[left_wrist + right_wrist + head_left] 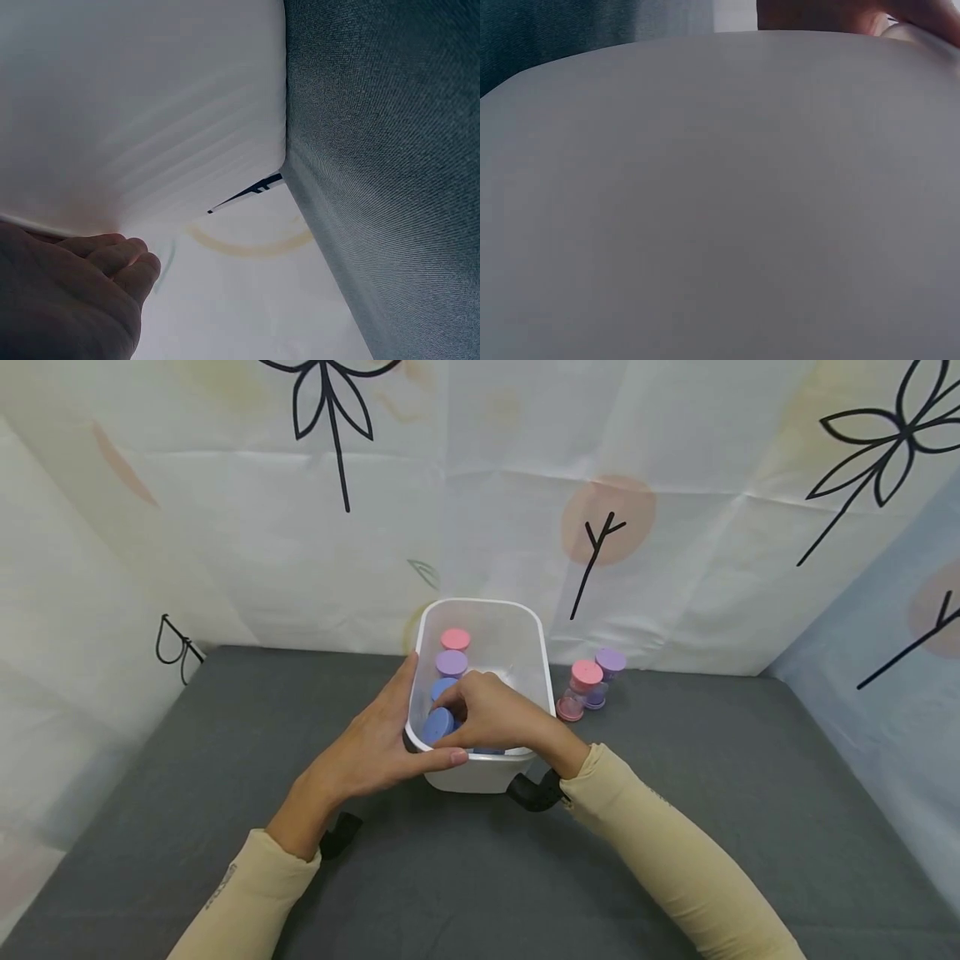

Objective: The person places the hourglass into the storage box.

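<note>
A translucent white bin (525,635) stands on the grey table, holding a row of lidded jars: pink (455,639), purple (452,662) and blue ones. My right hand (487,714) reaches over the near rim into the bin, fingers curled round a blue-lidded jar (438,725). My left hand (375,739) rests flat against the bin's left outer wall, thumb along the near rim. In the left wrist view the fingers (112,259) lie straight against the bin wall (150,112). The right wrist view is filled by the bin's wall (720,210).
Two more jars, one pink-lidded (581,685) and one purple-lidded (607,668), stand on the table to the right of the bin. A patterned white curtain (480,502) closes off the back and sides. Grey table surface (712,735) extends both sides.
</note>
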`<move>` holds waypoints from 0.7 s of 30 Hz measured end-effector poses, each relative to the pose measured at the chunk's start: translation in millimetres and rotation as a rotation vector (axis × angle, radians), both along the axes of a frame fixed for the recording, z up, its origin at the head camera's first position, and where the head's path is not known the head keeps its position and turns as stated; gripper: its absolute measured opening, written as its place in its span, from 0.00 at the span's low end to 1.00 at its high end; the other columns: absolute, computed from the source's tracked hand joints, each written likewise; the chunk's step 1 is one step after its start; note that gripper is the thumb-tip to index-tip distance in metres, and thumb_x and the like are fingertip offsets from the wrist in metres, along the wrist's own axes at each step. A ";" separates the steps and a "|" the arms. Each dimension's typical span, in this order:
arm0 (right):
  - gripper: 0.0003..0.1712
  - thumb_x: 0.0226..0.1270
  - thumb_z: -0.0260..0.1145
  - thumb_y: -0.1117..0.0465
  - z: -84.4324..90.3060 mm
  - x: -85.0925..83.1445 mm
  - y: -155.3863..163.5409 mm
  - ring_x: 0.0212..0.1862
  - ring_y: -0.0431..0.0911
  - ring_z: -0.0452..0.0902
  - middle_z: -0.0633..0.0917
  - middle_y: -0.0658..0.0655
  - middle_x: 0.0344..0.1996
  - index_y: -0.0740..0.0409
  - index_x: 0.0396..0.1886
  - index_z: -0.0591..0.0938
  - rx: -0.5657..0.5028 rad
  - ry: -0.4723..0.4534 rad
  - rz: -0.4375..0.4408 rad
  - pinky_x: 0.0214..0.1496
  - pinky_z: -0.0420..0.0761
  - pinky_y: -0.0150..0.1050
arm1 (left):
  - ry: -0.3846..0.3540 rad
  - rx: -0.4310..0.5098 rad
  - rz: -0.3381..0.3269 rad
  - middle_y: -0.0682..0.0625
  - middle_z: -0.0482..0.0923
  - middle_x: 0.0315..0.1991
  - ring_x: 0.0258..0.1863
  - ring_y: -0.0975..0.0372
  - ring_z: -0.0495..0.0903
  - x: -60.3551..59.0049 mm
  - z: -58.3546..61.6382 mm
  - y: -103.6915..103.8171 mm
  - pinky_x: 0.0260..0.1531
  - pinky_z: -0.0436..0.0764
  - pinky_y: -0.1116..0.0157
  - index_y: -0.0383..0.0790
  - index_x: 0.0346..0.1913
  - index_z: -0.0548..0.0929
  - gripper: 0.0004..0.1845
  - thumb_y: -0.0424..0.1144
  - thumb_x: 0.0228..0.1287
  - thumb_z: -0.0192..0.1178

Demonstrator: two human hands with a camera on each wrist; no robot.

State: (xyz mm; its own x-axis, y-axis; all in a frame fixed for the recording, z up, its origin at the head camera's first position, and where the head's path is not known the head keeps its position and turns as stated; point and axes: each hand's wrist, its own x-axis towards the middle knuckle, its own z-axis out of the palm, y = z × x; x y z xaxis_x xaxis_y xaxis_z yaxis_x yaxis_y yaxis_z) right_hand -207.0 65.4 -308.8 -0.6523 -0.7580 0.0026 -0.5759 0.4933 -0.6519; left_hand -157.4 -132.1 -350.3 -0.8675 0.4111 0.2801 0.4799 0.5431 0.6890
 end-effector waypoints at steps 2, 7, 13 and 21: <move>0.08 0.52 0.79 0.62 0.4 0.7 0.8 0.25 0.36 0.74 0.83 0.42 0.20 0.54 0.33 0.90 0.001 0.016 0.003 0.30 0.72 0.30 | 0.004 0.000 -0.004 0.53 0.40 0.82 0.77 0.58 0.54 -0.2 0.7 0.8 0.67 0.65 0.45 0.54 0.82 0.33 0.66 0.64 0.56 0.72; 0.07 0.53 0.78 0.63 0.0 2.9 1.6 0.24 0.35 0.71 0.81 0.43 0.20 0.55 0.34 0.90 -0.004 0.038 0.017 0.29 0.71 0.29 | 0.002 0.005 -0.009 0.54 0.40 0.82 0.76 0.57 0.55 0.1 0.9 1.1 0.66 0.66 0.46 0.56 0.82 0.33 0.66 0.63 0.56 0.72; 0.11 0.53 0.79 0.63 -2.7 3.2 0.8 0.26 0.35 0.74 0.83 0.43 0.22 0.56 0.38 0.91 0.004 0.065 0.015 0.31 0.73 0.30 | -0.011 -0.007 0.005 0.53 0.38 0.82 0.77 0.57 0.53 0.8 -0.8 -0.2 0.66 0.65 0.45 0.52 0.82 0.32 0.66 0.63 0.56 0.71; 0.12 0.53 0.79 0.64 -2.4 4.3 1.4 0.27 0.37 0.72 0.84 0.44 0.24 0.58 0.40 0.91 0.057 0.118 0.017 0.31 0.74 0.30 | 0.009 -0.001 -0.003 0.52 0.40 0.82 0.75 0.56 0.56 -0.1 -0.6 1.4 0.65 0.67 0.46 0.53 0.82 0.33 0.66 0.63 0.56 0.72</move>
State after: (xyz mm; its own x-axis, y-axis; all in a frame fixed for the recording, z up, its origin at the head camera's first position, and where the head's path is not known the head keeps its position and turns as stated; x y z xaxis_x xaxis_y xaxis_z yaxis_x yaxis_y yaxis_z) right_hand -202.7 66.8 -311.1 -0.6370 -0.7701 0.0352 -0.6555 0.5171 -0.5504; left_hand -157.5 -130.7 -350.9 -0.8638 0.4141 0.2871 0.4874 0.5424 0.6843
